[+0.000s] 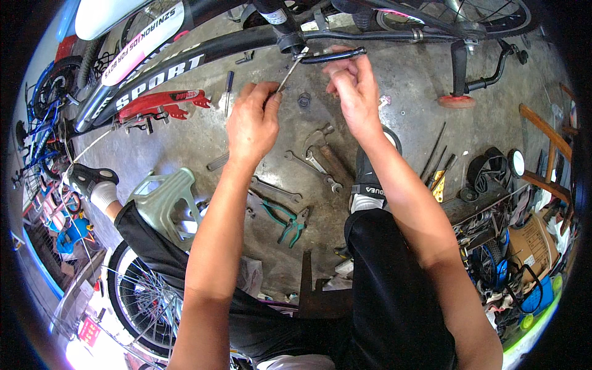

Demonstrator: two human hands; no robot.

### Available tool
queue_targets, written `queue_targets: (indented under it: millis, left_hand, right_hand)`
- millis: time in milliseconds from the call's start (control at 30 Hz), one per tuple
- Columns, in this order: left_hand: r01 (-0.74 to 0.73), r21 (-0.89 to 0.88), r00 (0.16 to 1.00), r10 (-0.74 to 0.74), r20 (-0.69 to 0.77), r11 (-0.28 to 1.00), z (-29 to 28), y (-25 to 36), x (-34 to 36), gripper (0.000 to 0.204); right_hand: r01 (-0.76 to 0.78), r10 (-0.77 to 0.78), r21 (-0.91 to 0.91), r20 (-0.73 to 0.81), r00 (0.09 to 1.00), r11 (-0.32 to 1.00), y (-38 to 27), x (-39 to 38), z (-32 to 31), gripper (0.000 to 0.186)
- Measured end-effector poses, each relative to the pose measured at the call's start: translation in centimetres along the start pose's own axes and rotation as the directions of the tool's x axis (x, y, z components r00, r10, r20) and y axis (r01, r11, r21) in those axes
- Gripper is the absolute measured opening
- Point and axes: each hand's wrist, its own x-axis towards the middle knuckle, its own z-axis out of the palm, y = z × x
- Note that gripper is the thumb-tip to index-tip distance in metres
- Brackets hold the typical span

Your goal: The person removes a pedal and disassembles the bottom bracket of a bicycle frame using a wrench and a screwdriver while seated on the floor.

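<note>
A black bicycle frame with white lettering stretches across the top. My left hand is closed on a thin pale cord or rod; I cannot tell which. Its far end meets the frame at a joint. There a short black bar, shaped like a crank arm, sticks out to the right. Around the bar's free end curl the fingers of my right hand, some of them hidden behind it. Below the frame lies a red chain guard, left of a screwdriver.
On the concrete floor lie green-handled pliers, a hammer and several wrenches. A pale green stool stands at left, above a spoked wheel. A red-wheeled stabiliser hangs at upper right. Parts and a cardboard box crowd the right.
</note>
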Motion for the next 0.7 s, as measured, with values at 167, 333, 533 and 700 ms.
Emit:
queue_targets:
  millis: [167,333,533,700]
  left_hand:
    - [0.085,-0.093,0.996,-0.083,0.018,0.992,1.3,-0.1,-1.3,0.022]
    - [0.136,-0.142,0.99,-0.139,-0.006,0.98,2.1,0.2,-2.4,0.021]
    - [0.143,-0.086,0.989,-0.145,-0.014,0.986,1.8,0.9,-5.2,0.02]
    - [0.27,0.0,0.954,-0.268,0.133,0.963,1.2,0.2,-11.3,0.02]
  right_hand:
    - [-0.15,0.148,0.022,0.091,0.985,0.988,1.5,-0.1,1.0,0.064]
    - [-0.38,0.311,0.448,0.223,0.924,0.809,0.6,0.6,2.7,0.059]
    - [-0.353,0.373,0.459,0.051,0.926,0.815,0.9,0.8,4.5,0.037]
    - [-0.351,0.378,0.305,-0.03,0.925,0.885,1.1,1.1,5.5,0.036]
